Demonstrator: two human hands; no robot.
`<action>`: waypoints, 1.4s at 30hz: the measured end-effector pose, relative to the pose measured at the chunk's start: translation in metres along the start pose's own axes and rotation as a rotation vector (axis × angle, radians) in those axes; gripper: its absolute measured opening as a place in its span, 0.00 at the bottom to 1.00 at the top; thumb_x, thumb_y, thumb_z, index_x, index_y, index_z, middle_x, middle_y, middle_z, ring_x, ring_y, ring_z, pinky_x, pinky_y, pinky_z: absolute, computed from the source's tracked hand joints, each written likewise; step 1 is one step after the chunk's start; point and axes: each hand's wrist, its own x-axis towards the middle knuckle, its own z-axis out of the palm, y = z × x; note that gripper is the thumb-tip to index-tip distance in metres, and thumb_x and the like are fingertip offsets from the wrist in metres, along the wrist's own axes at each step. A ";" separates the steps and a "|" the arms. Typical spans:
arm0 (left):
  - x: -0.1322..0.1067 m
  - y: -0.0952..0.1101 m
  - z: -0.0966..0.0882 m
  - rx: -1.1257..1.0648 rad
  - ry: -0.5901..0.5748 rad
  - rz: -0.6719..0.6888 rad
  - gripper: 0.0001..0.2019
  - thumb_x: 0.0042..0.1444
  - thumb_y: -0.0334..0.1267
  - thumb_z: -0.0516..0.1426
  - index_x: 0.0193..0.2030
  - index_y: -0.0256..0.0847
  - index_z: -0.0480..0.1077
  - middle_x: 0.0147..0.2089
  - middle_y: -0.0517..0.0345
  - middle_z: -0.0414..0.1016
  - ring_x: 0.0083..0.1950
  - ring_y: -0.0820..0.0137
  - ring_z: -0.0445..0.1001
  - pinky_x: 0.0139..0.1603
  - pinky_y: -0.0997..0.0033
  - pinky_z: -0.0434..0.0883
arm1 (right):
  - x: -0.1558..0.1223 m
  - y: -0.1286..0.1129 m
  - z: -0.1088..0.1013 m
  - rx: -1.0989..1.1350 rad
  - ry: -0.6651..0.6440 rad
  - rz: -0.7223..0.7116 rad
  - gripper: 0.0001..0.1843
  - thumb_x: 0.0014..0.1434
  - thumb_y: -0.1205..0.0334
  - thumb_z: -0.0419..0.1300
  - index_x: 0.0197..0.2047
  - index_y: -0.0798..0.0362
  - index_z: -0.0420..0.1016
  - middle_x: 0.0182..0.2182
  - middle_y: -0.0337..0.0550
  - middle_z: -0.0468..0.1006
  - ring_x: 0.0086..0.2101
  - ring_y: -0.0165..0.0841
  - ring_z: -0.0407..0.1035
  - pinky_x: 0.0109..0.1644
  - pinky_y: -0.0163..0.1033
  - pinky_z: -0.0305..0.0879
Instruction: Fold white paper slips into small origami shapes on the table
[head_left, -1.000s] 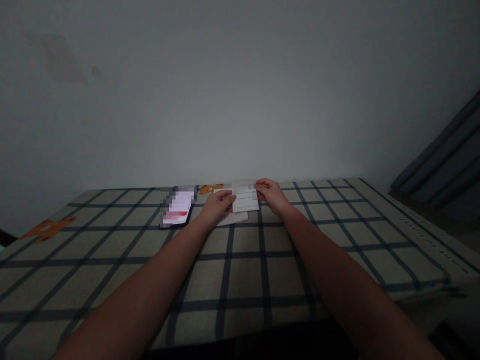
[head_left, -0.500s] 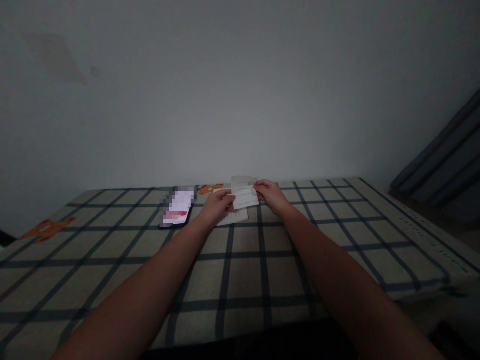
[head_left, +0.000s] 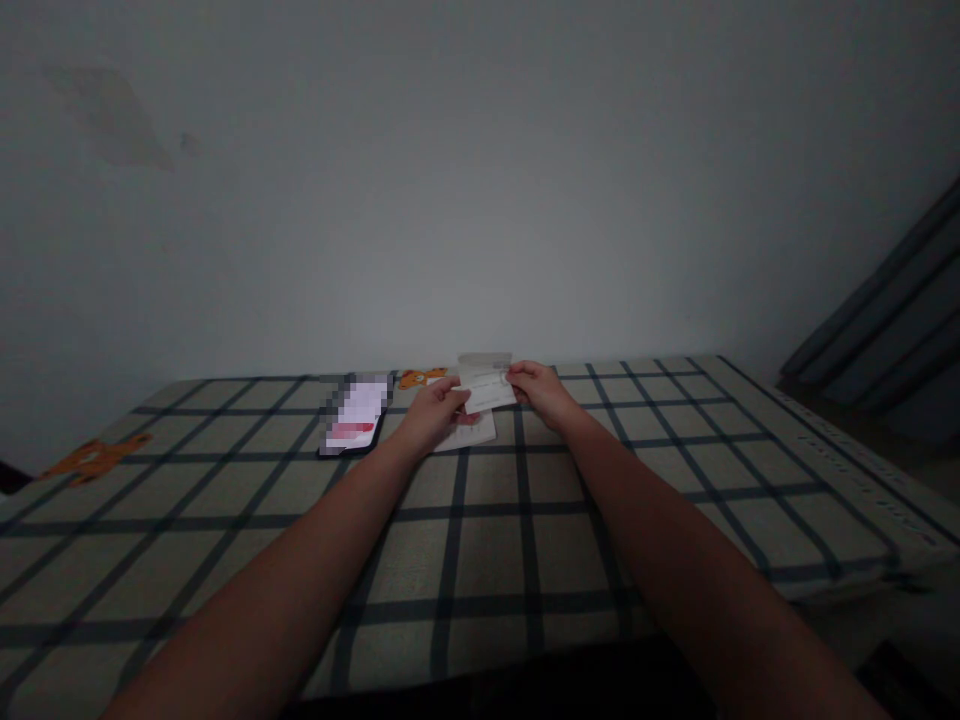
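Observation:
Between both hands is a small white sheet of paper [head_left: 489, 391], creased across and tilted up, with faint print on it. My left hand [head_left: 435, 412] pinches its left edge between thumb and fingers. At its right edge my right hand [head_left: 541, 390] pinches it too. The sheet's upper part bends back toward the wall. Beneath it, another white paper [head_left: 474, 432] lies flat on the checked cloth, partly hidden by the left hand and the held sheet. The print is too small and dim to read.
A lit phone [head_left: 358, 415], its screen partly pixelated, lies left of my hands. The checked cloth [head_left: 491, 550] covers the surface and bears orange bear prints [head_left: 97, 458]. A pale wall [head_left: 480, 200] rises behind; a dark curtain [head_left: 892, 320] hangs at the right.
The held paper's top part has folded farther back and its lower edge has risen slightly. Both hands stay almost in place, still gripping it.

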 end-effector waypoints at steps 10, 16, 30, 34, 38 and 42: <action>0.000 -0.001 -0.001 -0.092 -0.005 0.000 0.14 0.48 0.31 0.57 0.44 0.35 0.69 0.40 0.51 0.73 0.33 0.71 0.73 0.30 0.72 0.74 | 0.002 0.004 0.000 -0.033 0.008 0.009 0.07 0.48 0.65 0.58 0.33 0.57 0.70 0.27 0.41 0.73 0.24 0.26 0.67 0.26 0.32 0.66; 0.000 -0.001 0.003 -0.091 -0.015 -0.066 0.14 0.49 0.33 0.58 0.42 0.31 0.69 0.39 0.47 0.74 0.33 0.70 0.74 0.30 0.72 0.74 | -0.001 0.002 0.002 -0.014 -0.040 0.009 0.10 0.48 0.63 0.59 0.37 0.55 0.70 0.30 0.42 0.74 0.25 0.26 0.68 0.27 0.32 0.67; -0.001 -0.001 0.001 -0.080 -0.011 -0.059 0.14 0.48 0.35 0.59 0.41 0.31 0.70 0.37 0.47 0.75 0.29 0.71 0.73 0.28 0.73 0.72 | -0.003 0.000 0.001 -0.043 -0.127 0.059 0.09 0.50 0.64 0.59 0.36 0.56 0.70 0.26 0.42 0.74 0.21 0.24 0.66 0.24 0.30 0.66; 0.001 -0.004 -0.001 -0.104 0.009 -0.022 0.14 0.48 0.36 0.59 0.41 0.31 0.70 0.39 0.46 0.75 0.30 0.71 0.73 0.29 0.73 0.72 | -0.005 -0.002 0.001 -0.017 -0.194 0.081 0.13 0.52 0.63 0.57 0.42 0.56 0.70 0.27 0.42 0.74 0.20 0.24 0.66 0.24 0.30 0.66; 0.002 -0.006 -0.002 -0.073 0.025 -0.021 0.14 0.47 0.36 0.59 0.41 0.32 0.70 0.40 0.47 0.74 0.32 0.70 0.73 0.31 0.72 0.72 | -0.004 0.000 0.000 -0.041 -0.173 0.075 0.08 0.51 0.66 0.56 0.37 0.57 0.70 0.25 0.41 0.74 0.20 0.24 0.66 0.24 0.31 0.65; 0.002 -0.006 -0.002 -0.027 0.051 -0.015 0.13 0.48 0.37 0.59 0.40 0.33 0.71 0.38 0.49 0.74 0.30 0.72 0.73 0.28 0.74 0.72 | -0.004 0.000 0.001 -0.042 -0.139 0.058 0.10 0.52 0.65 0.56 0.39 0.56 0.69 0.26 0.42 0.74 0.20 0.24 0.66 0.24 0.31 0.65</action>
